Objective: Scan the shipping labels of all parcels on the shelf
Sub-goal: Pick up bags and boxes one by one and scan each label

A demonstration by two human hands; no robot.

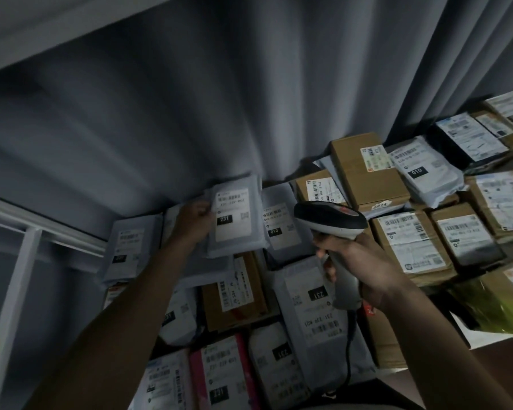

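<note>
1. Hanging behind everything, a grey pleated curtain [190, 113] fills the upper part of the view, with a white shelf frame [18, 261] at the left
2. Next in size is the spread of parcels [308, 291] on the shelf: brown cartons such as the tall carton [367, 184] to the right, and grey and white mailer bags to the left and front, most with white labels facing up
3. The grey mailer bag [234, 217] under attention is tipped up at the back of the pile, its long axis running roughly up and down in the view, its shipping label [233, 214] turned towards the camera with a black "231" tag on it
4. The barcode scanner [332, 223] sits just right of that bag, its dark head pointing left and slightly away; its grey handle runs down into the palm and a cable trails below
5. The right hand [359, 267] is wrapped round the scanner handle; whether a finger rests on the trigger cannot be told
6. The left hand [194, 220] pinches the bag's left edge, fingers curled on it, propping it upright
7. The label lies left of the scanner head, near but apart; my judgement is that the coming move turns on swinging the head left to face the barcode near the label's top, while the left hand keeps the bag tilted
</note>
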